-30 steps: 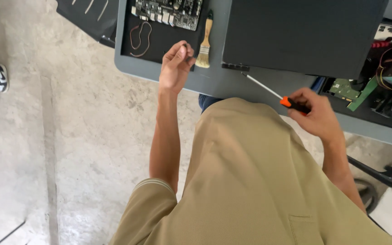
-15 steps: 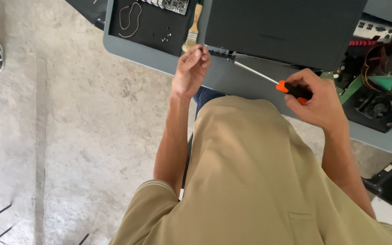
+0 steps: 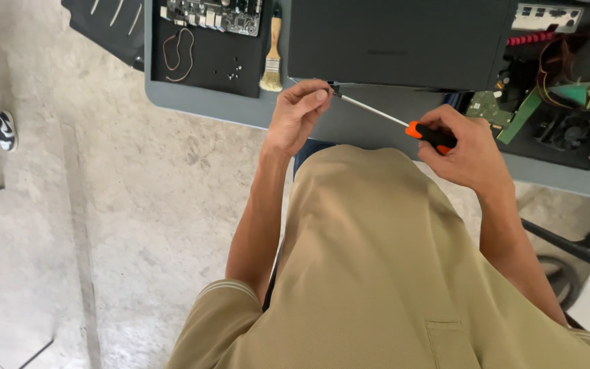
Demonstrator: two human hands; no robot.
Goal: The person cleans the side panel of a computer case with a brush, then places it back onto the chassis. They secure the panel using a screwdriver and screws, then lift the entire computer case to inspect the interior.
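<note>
Here the screwdriver shows orange-black handle, slim silver shaft.

Both bare arms reach forward from short khaki sleeves. The left arm runs nearly straight up the view, elbow low, wrist slightly bent; the left hand is curled, thumb and forefinger tips pinched together at the top, remaining fingers folded loosely beneath. The right arm comes in from the lower right, forearm angled inward; the right hand is closed in a firm grip, knuckles upward, thumb laid along the top, pointing toward the left hand.
</note>
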